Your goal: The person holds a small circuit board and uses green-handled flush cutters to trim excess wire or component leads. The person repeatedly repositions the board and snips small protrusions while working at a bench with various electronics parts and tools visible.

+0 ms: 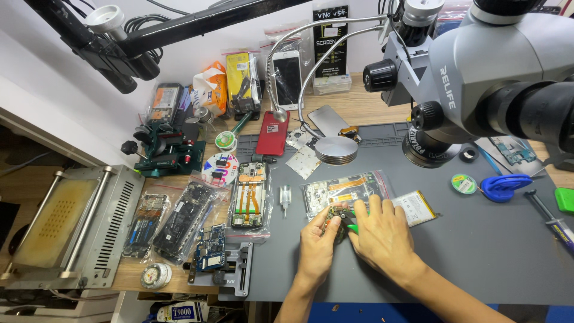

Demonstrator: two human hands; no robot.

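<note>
Left hand [317, 239] grips circuit board [332, 216]; right hand [382, 233] holds green tool [353, 227] on it; bagged phone [344, 190] just beyond, work midway.

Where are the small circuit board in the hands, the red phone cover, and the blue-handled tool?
small circuit board [335, 220], head view, its exposed top edge.
red phone cover [273, 133], head view, middle of its back.
blue-handled tool [505, 186], head view, the blue handle.

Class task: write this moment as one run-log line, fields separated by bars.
left hand: holds small circuit board | right hand: on board with green tool | surface: grey mat | nearby: bagged phone parts, microscope
</note>
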